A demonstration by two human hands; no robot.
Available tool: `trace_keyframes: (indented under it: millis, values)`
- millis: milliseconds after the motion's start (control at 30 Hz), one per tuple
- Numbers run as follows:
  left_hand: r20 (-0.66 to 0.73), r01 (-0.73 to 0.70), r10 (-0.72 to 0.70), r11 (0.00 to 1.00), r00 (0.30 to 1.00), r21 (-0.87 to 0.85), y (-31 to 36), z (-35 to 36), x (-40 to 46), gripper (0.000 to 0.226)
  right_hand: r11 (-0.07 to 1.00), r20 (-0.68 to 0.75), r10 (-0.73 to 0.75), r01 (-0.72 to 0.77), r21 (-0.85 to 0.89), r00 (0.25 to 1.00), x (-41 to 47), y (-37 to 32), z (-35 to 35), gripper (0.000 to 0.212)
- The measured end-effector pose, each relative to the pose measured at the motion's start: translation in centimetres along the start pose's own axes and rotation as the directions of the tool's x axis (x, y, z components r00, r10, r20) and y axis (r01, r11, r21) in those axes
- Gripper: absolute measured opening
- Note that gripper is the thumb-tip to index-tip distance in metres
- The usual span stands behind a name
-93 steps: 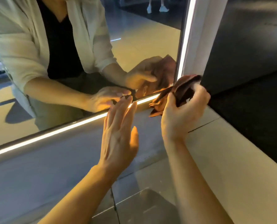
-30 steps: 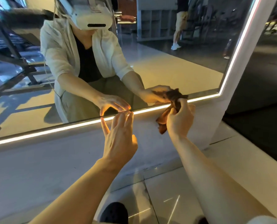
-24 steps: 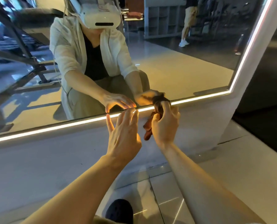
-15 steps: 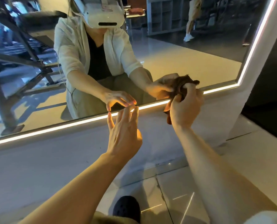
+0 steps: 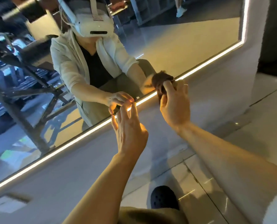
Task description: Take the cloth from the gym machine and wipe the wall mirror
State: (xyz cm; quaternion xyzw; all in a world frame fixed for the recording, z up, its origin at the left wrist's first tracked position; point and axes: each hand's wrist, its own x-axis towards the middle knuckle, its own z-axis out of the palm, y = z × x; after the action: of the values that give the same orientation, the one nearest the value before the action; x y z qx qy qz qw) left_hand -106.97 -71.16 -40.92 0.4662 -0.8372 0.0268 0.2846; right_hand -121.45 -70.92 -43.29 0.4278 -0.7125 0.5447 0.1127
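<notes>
The right hand [image 5: 175, 107] holds the bunched brown cloth [image 5: 162, 80] against the mirror [image 5: 175, 34], just above its glowing strip [image 5: 70, 143]. The left hand [image 5: 129, 131] reaches to the glass, fingers spread wide. A black shoe [image 5: 162, 198] stands on the floor below.

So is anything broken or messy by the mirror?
Nothing stands out. The mirror shows no cracks, and its light strip glows evenly. The right hand holds the bunched brown cloth at the mirror's bottom edge; the left hand is open nearby.

A gym: the lit wall mirror [image 5: 175, 46] reflects a steel gym machine [image 5: 21, 88].
</notes>
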Motion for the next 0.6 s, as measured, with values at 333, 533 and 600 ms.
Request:
trace_keyframes:
  millis: [333,533,600]
  values:
    - [0.092,0.015,-0.018,0.999,0.996,0.034,-1.4,-1.5,-1.0,0.082,0.988,-0.202,0.149,-0.136,0.074,0.968,0.0,1.0,0.0,0.04]
    - [-0.093,0.087,-0.089,0.996,0.992,-0.021,-6.0,-2.5,-3.3,0.085,0.995,-0.096,-0.068,0.075,0.069,0.993,-2.7,-2.8,2.0,0.034]
    - [-0.127,0.079,-0.078,0.997,0.989,0.005,-7.9,-1.8,-4.8,0.085,0.968,0.104,-0.227,0.213,0.132,0.968,-5.8,-4.9,3.9,0.033]
